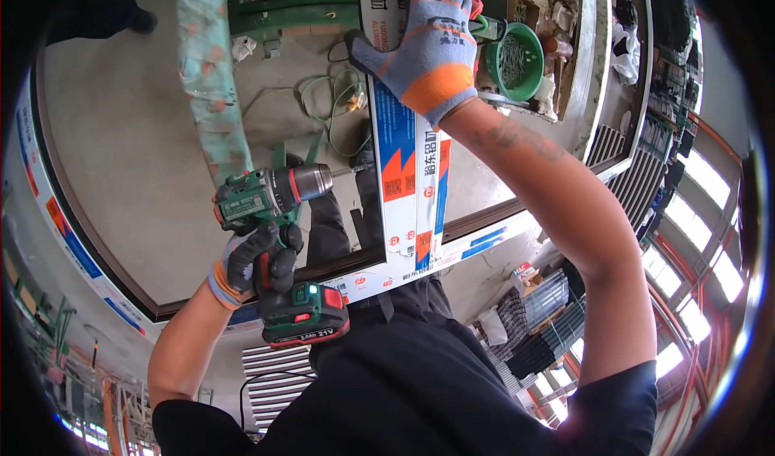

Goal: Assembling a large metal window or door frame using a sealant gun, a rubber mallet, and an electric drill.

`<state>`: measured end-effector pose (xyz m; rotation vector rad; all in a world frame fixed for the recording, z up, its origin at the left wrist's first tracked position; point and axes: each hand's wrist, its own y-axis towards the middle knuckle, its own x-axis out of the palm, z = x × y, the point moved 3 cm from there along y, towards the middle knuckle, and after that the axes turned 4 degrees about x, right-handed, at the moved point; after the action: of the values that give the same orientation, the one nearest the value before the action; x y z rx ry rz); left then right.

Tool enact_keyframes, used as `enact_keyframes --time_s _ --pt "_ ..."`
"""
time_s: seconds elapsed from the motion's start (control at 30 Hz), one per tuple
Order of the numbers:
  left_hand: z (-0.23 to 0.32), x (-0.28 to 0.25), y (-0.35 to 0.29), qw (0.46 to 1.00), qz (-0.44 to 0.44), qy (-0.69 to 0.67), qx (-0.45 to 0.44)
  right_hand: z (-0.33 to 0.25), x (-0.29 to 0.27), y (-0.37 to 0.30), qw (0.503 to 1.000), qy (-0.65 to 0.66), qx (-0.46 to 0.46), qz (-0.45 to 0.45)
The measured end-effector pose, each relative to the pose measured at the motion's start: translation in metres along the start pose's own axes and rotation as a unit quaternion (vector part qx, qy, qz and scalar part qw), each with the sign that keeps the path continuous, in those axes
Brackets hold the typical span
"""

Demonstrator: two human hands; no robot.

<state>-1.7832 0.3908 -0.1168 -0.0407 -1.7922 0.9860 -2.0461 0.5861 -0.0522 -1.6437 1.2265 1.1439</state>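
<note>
My left hand [262, 258], in a grey glove, is closed around the handle of a green and black cordless drill [258, 196]. The drill lies level, its bit pointing right at the side of an aluminium frame bar [397, 157]. Whether the bit's tip touches the bar is hard to make out. White, blue and orange printed film covers the bar. Higher up, my right hand [440, 40], in a grey and orange glove, grips this bar, thumb over its left edge; its fingertips are partly hidden. The bar joins the near side of a large dark-edged window frame [339, 282].
A film-wrapped green support beam [211, 76] runs under the frame on the left. At the upper right, a green bowl of screws [517, 62] stands by a cluttered tray [569, 76]. A green cord [319, 100] lies on the floor. Stacked profiles [541, 327] are at the right.
</note>
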Motion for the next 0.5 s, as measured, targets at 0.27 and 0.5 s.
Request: enact_keyframes --time_s 0.27,0.5 --pt "-0.0019 0.0009 -0.0009 1.0 0.004 -0.004 -0.003 -0.0014 0.0008 -0.0011 1.0 0.005 -0.006 -0.004" --pt "0.0027 0.0037 0.0011 1.0 0.017 -0.005 -0.009 0.0007 0.0038 0.0012 1.0 0.02 -0.019 0.002"
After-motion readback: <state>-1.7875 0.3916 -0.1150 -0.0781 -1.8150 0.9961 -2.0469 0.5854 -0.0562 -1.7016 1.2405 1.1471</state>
